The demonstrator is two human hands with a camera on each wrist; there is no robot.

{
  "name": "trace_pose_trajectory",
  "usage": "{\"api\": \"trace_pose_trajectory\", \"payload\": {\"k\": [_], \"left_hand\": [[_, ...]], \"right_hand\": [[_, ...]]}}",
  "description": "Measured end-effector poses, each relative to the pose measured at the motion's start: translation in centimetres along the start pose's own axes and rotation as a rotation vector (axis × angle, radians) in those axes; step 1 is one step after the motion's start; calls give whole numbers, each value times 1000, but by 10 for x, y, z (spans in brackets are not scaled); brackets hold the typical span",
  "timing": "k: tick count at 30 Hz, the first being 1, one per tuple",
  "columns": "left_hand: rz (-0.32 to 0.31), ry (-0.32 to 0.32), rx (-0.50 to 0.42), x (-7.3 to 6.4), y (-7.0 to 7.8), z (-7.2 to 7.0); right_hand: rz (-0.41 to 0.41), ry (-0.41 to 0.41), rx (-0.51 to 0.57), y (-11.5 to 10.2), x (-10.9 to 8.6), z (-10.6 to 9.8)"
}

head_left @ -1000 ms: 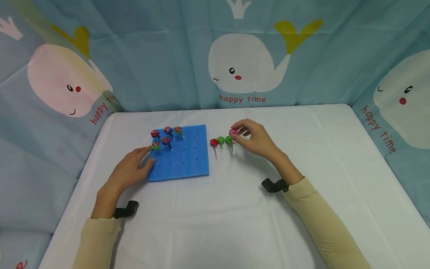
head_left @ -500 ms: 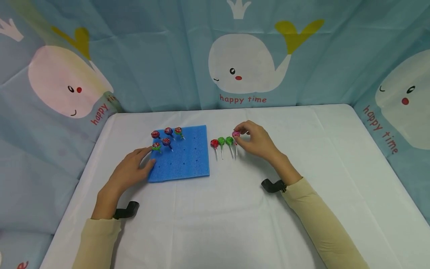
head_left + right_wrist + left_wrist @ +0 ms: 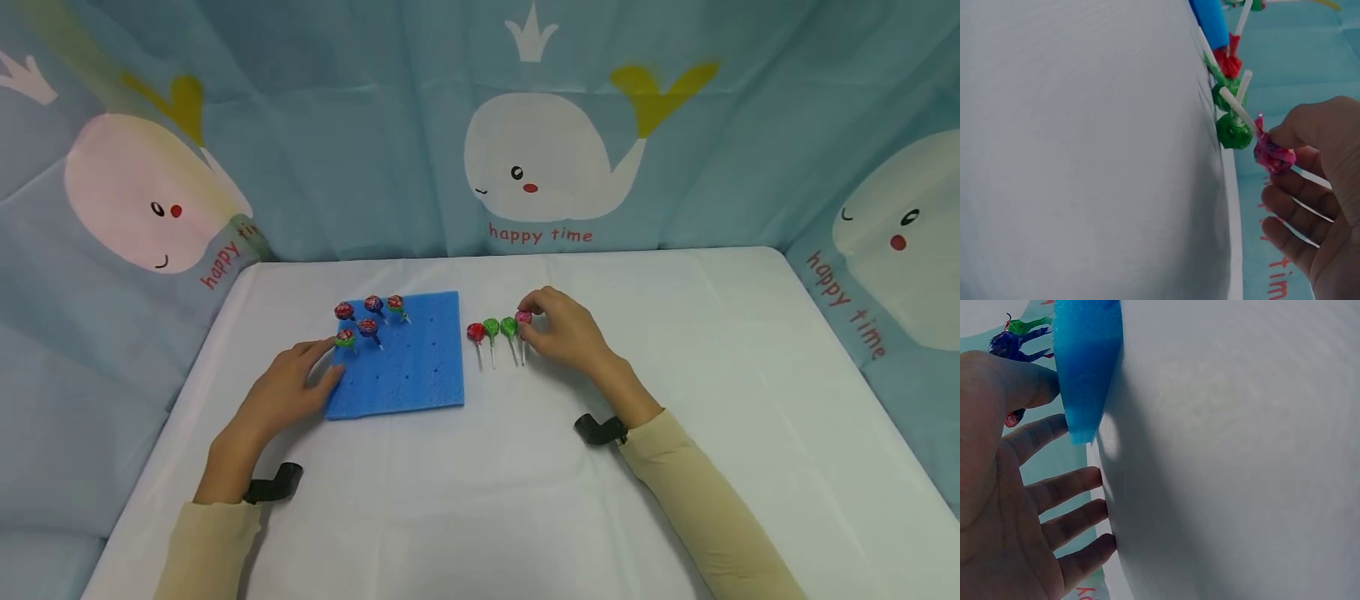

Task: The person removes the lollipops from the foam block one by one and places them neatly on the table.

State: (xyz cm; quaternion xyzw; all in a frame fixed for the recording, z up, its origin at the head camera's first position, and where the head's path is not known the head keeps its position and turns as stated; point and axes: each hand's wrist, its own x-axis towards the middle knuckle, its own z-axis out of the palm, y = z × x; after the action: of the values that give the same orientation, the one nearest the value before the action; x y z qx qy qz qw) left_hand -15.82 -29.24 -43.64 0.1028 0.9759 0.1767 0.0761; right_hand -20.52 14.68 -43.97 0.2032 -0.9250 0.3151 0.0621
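My right hand point(image 3: 566, 332) pinches a pink-wrapped lollipop point(image 3: 1274, 154) between thumb and fingers, its white stick pointing away from the palm. It is at the right end of a row, close beside a green lollipop point(image 3: 508, 327). Another green lollipop point(image 3: 491, 327) and a red lollipop point(image 3: 476, 332) lie further left, sticks toward the near side. My left hand point(image 3: 287, 387), fingers spread and nearly straight, touches the left edge of a blue foam board point(image 3: 408, 379). Several lollipops stand in the board's upper left, among them a blue-wrapped lollipop point(image 3: 367, 327); small holes dot the rest.
A white cloth covers the table point(image 3: 465, 500). Behind it hangs a blue curtain point(image 3: 360, 167) printed with whales, and it continues along both sides. Each wrist carries a black camera mount point(image 3: 600, 429).
My right hand shifts the pink lollipop slightly right and lower, from overlapping the green one to beside it in the row. My left hand stays at the board. The head view tilts up a little.
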Motion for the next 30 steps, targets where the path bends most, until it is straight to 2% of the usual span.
{"api": "trace_pose_trajectory", "payload": {"k": [9, 16, 30], "left_hand": [[2, -1, -8, -4, -4, 3], [-1, 1, -6, -4, -2, 1], [1, 6, 2, -1, -1, 1]], "right_hand": [[3, -10, -36, 3, -2, 8], [-14, 21, -105, 1, 0, 9], [15, -11, -152, 4, 0, 11]]}}
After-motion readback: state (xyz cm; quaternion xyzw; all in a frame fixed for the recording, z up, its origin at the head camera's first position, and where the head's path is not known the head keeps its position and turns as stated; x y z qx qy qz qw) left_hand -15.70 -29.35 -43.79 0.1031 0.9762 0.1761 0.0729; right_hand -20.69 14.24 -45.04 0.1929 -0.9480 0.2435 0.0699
